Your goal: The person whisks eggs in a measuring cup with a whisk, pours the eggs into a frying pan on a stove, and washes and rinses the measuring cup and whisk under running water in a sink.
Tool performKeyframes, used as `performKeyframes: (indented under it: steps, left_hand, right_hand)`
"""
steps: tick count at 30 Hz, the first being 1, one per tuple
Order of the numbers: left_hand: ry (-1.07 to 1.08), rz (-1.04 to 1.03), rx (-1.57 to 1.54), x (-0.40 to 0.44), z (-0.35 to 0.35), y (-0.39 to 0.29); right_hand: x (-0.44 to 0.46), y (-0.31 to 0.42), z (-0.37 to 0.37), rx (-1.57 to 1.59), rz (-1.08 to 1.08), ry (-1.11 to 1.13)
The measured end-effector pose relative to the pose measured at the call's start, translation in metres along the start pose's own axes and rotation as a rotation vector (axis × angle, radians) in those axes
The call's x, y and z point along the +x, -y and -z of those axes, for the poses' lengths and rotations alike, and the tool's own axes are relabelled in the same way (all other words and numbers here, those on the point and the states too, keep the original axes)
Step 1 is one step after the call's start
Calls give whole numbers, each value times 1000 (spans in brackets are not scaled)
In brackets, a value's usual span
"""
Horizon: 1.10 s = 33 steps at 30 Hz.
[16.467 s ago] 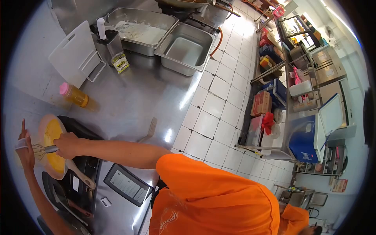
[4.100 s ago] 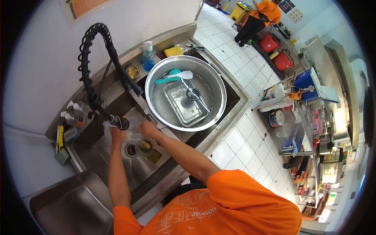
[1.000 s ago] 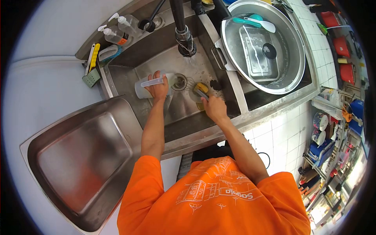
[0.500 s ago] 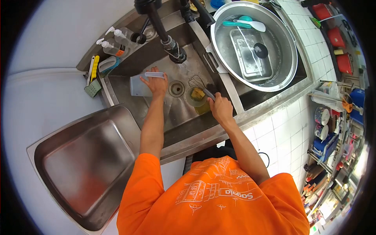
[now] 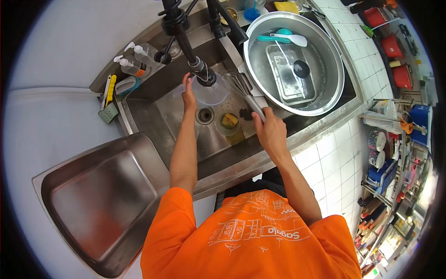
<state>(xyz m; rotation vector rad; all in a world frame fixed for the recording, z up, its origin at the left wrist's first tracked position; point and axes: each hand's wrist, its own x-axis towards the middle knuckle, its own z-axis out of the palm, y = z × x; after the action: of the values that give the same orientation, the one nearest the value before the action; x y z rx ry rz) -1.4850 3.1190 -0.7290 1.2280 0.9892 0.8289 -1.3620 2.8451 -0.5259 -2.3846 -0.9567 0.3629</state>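
Beneath the black tap (image 5: 204, 76), my left hand (image 5: 189, 97) holds a clear plastic jug (image 5: 213, 96), its round mouth near the running water. Part of the grip is hidden behind my hand. My right hand (image 5: 272, 128) is closed round the grey handle of a wire whisk (image 5: 242, 88), whose wires point up and left beside the jug. Below them, on the sink floor, a small clear bowl (image 5: 223, 131) holds a yellow sponge (image 5: 229, 121). The drain (image 5: 205, 116) lies to the left of the bowl.
On the right a large metal pot (image 5: 341, 83) of water holds a clear tray (image 5: 278, 88), a white spoon (image 5: 297, 41) and teal utensils. Pump bottles (image 5: 132, 66) and a yellow-handled brush (image 5: 110, 90) stand at the left rim. A steel basin (image 5: 102, 195) sits lower left.
My left hand has lifted the jug from the sink floor to the tap and turned it. The whisk has risen from beside the bowl up towards the tap.
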Motion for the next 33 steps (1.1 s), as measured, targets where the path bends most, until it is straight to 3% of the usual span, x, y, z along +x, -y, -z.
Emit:
performKeyframes:
  steps: [2, 5, 7, 8, 10, 11, 13, 14, 15, 17, 18, 19, 20, 23, 24, 26, 29, 31, 33]
  left_hand:
    - [56, 1, -19, 8, 2, 14]
    - [302, 332, 162, 25, 15, 40]
    - [257, 340, 344, 30, -7, 28]
    - [241, 345, 403, 36, -14, 28]
    - [166, 44, 342, 50, -5, 40]
    - [143, -58, 328, 54, -1, 40]
    - [167, 44, 272, 62, -6, 15]
    - [169, 105, 245, 58, -4, 4]
    - [175, 168, 225, 54, 2, 1]
    - [200, 216, 207, 57, -5, -2]
    - [173, 63, 451, 58, -12, 9]
    - [136, -93, 692, 59, -16, 20]
    - [131, -93, 694, 49, -22, 14]
    - [146, -56, 75, 20, -52, -5]
    - [110, -24, 160, 20, -50, 0]
    - [66, 3, 252, 27, -31, 10]
    - [-97, -113, -173, 41, -25, 18]
    - [-192, -264, 44, 27, -25, 17]
    - [-269, -347, 154, 6, -37, -10]
  right_hand:
    - [11, 3, -8, -176, 69, 161]
    - [56, -17, -71, -345, 173, 411]
    - [93, -27, -127, -109, 422, 487]
    - [108, -26, -121, -107, 420, 495]
    - [119, -7, -92, 196, -5, 587]
    - [115, 4, -77, 202, -6, 587]
    - [101, 21, -49, 193, 9, 817]
    - [103, 19, -40, 288, -39, 741]
    - [108, 15, -35, 494, -226, 728]
    - [107, 6, -45, 227, 45, 801]
    - [102, -1, -53, 223, 44, 798]
    - [95, -6, -65, -178, 392, 647]
    - [90, -5, -73, -572, 727, 461]
    - [100, 44, -44, -483, 524, 554]
    - [114, 53, -34, -293, 349, 633]
    - [129, 26, -50, -233, 276, 606]
    - [118, 14, -40, -278, 176, 591]
    - [117, 18, -44, -420, 163, 780]
    - [120, 20, -47, -389, 197, 734]
